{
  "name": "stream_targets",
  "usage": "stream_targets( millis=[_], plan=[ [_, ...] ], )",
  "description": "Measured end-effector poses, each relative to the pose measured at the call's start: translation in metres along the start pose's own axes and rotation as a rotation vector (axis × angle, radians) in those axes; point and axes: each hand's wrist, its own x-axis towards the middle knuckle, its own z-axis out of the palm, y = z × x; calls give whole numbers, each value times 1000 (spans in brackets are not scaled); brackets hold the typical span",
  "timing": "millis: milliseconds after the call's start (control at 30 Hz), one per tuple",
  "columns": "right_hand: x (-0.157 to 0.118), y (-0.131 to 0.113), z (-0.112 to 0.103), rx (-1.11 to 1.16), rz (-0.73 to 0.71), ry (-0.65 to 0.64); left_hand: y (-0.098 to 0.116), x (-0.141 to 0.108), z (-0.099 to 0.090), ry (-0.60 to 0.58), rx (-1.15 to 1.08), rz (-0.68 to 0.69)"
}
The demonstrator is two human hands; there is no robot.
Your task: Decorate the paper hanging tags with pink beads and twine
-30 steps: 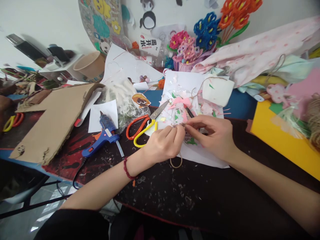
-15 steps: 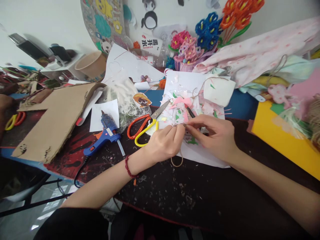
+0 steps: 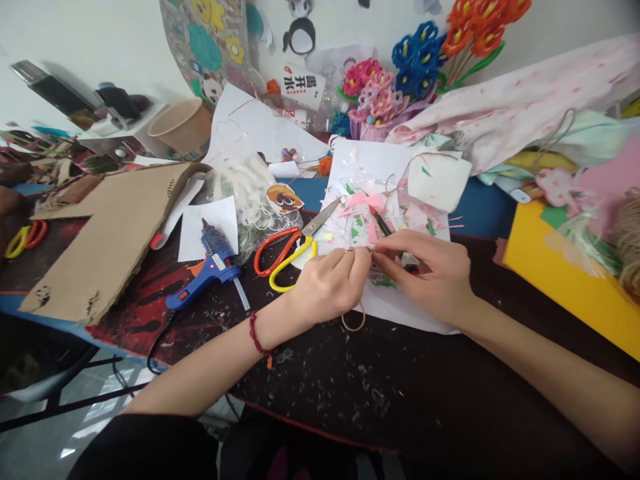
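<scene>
A thin brown twine (image 3: 355,329) hangs in a loop below my left hand (image 3: 334,283), whose fingers are curled closed around it. Close beside it, my right hand (image 3: 430,273) pinches the twine's other part with thumb and index finger; the short stretch between the two hands is mostly hidden. Under both hands lies white paper (image 3: 400,310) strewn with pink, green and white paper scraps (image 3: 363,203). A dark pen-like tool (image 3: 381,221) rests on the scraps just beyond my right fingers. Scissors (image 3: 295,250) with one red and one yellow handle lie left of my left hand.
A blue glue gun (image 3: 213,273) lies on the left, its cord running off the table edge. Cardboard (image 3: 115,233) is farther left. Yellow card (image 3: 565,280) and a twine roll (image 3: 630,247) are at the right. Pipe-cleaner flowers (image 3: 377,93) stand at the back.
Both hands stay nearly in place, fingers still together at the twine. The view has shifted very slightly.
</scene>
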Motion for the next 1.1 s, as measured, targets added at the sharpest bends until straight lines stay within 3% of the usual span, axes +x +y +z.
stream_targets(
  millis=[200,533,967,1100],
  plan=[
    [0,0,2,-27,-43,34,-3,-2,1,5,-9,-1],
    [2,3,2,-39,-19,106,0,0,-1,-97,-138,-101],
    [0,-3,5,-42,3,98,-1,1,-2,-39,113,83],
    [-1,-5,4,-40,4,106,1,1,-2,-20,125,85]
  ],
)
